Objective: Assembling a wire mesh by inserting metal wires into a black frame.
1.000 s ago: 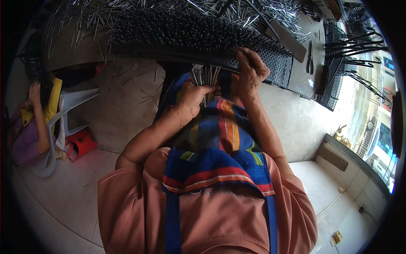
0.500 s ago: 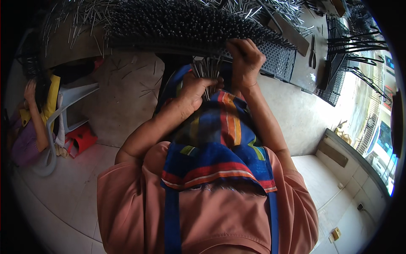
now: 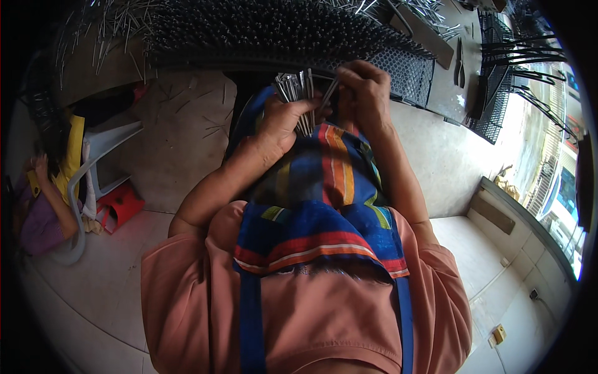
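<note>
My left hand [image 3: 283, 121] is closed around a bundle of thin metal rods [image 3: 291, 87], which fan out above the fist, over my striped apron. My right hand [image 3: 369, 93] sits just right of the bundle, its thumb and fingers pinched together on a single metal rod [image 3: 329, 92] that slants down toward the left hand. Whether that rod's lower end touches the bundle is hard to make out. Beyond both hands, many dark upright rods [image 3: 268, 37] stand packed in a black perforated rack [image 3: 408, 81], whose right end shows bare holes.
Loose rods [image 3: 115, 25] lie heaped on the worktable at the back left. Pliers [image 3: 460, 62] rest to the right of the rack, near a black mesh basket [image 3: 495, 115]. At the left, another person [image 3: 50, 212] sits by a grey chair [image 3: 112, 140] and a red bag [image 3: 123, 206].
My right hand has come down slightly from the rack's front edge, and a rod now shows in its fingers. The bundle in my left hand has tilted a little to the left.
</note>
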The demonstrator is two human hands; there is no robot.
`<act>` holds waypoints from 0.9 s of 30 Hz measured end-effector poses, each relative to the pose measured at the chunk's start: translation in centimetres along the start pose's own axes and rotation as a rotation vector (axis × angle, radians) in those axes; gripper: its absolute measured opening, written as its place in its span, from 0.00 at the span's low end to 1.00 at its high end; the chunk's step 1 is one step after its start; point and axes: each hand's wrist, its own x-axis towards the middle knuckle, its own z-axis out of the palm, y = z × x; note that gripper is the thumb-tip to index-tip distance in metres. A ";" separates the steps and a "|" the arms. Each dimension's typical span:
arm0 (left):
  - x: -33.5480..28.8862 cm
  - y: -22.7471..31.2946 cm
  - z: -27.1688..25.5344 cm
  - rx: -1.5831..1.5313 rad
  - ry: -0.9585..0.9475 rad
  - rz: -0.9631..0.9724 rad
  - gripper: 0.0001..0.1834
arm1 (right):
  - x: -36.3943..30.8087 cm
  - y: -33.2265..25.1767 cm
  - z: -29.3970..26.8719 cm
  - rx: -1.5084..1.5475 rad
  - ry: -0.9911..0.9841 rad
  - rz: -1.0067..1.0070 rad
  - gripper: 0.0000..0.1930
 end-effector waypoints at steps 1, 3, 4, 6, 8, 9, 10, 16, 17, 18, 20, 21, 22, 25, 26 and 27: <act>0.1 -0.1 -0.2 0.000 0.001 0.003 0.13 | 0.0 0.0 -0.1 0.000 -0.003 -0.002 0.05; 0.4 -0.6 -0.6 0.045 0.083 -0.004 0.11 | 0.2 -0.1 -0.2 0.047 0.241 -0.374 0.03; 0.5 -0.9 -0.7 0.043 0.085 0.000 0.11 | 0.4 0.0 -0.3 0.048 0.236 -0.376 0.03; 0.5 -1.2 -0.5 0.097 0.062 0.044 0.13 | 1.2 0.2 -0.4 -0.046 0.280 -0.636 0.03; 0.5 -1.0 -0.3 0.097 0.059 0.033 0.13 | 1.8 0.7 -0.5 -0.096 0.268 -0.743 0.04; 0.4 -0.9 -0.2 0.096 0.055 0.021 0.13 | 1.9 0.8 -0.5 -0.149 0.255 -0.848 0.04; 0.5 -1.0 -0.1 0.097 0.057 0.023 0.13 | 1.9 0.8 -0.6 -0.147 0.254 -0.848 0.04; 0.5 -1.1 0.6 0.136 0.078 0.066 0.11 | 1.5 0.7 -1.1 -0.163 0.219 -0.817 0.05; 0.5 -1.1 0.6 0.133 0.080 0.066 0.12 | 1.3 0.7 -1.3 -0.125 0.216 -0.769 0.06; 0.4 -1.1 0.6 0.131 0.082 0.067 0.14 | 1.2 0.7 -1.4 -0.087 0.212 -0.721 0.06; -0.1 -1.2 0.5 0.172 0.072 0.080 0.15 | 1.2 1.5 -1.5 -0.111 0.202 -0.730 0.06; -0.4 -1.3 0.3 0.214 0.064 0.092 0.16 | 1.2 1.9 -1.6 -0.134 0.192 -0.737 0.06; -0.6 -1.5 0.2 0.214 0.064 0.093 0.16 | 1.2 2.3 -1.4 -0.134 0.192 -0.738 0.06; -0.8 -1.8 0.0 0.248 0.053 0.041 0.17 | 1.3 3.5 -0.8 -0.275 0.220 -0.826 0.06; -0.9 -1.7 -0.1 0.225 0.050 0.005 0.20 | 1.3 3.1 -0.6 -0.274 0.218 -0.823 0.06; -0.9 -1.7 -0.1 0.202 0.048 -0.031 0.23 | 1.3 2.6 -0.5 -0.317 0.252 -0.806 0.06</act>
